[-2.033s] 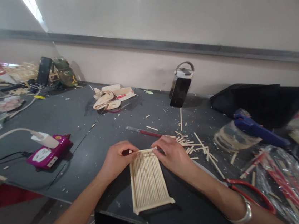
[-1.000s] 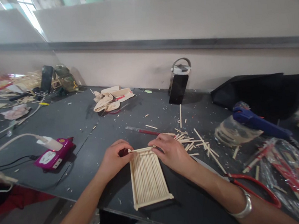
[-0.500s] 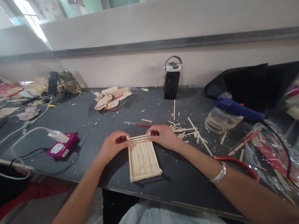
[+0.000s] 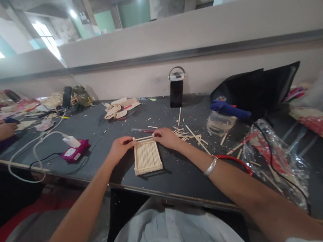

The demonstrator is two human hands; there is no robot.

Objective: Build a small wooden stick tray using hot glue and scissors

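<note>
A flat panel of thin wooden sticks (image 4: 147, 157) lies on the dark table (image 4: 173, 174) in front of me. A single wooden stick (image 4: 143, 138) rests across its far edge. My left hand (image 4: 120, 148) pinches the stick's left end with closed fingers. My right hand (image 4: 165, 137) pinches its right end, fingers curled. A silver bracelet (image 4: 210, 166) sits on my right wrist.
Loose sticks (image 4: 190, 134) lie scattered right of the panel. A blue glue gun (image 4: 226, 109) rests on a clear tub, red-handled scissors (image 4: 233, 160) near my right forearm. A magenta power strip (image 4: 74, 151) sits left, a phone (image 4: 176, 93) leans at the back. Another person's hand (image 4: 1, 132) works far left.
The camera has pulled back and tilted up, so the table and hands look smaller. Both hands stay on the ends of the stick at the panel's far edge.
</note>
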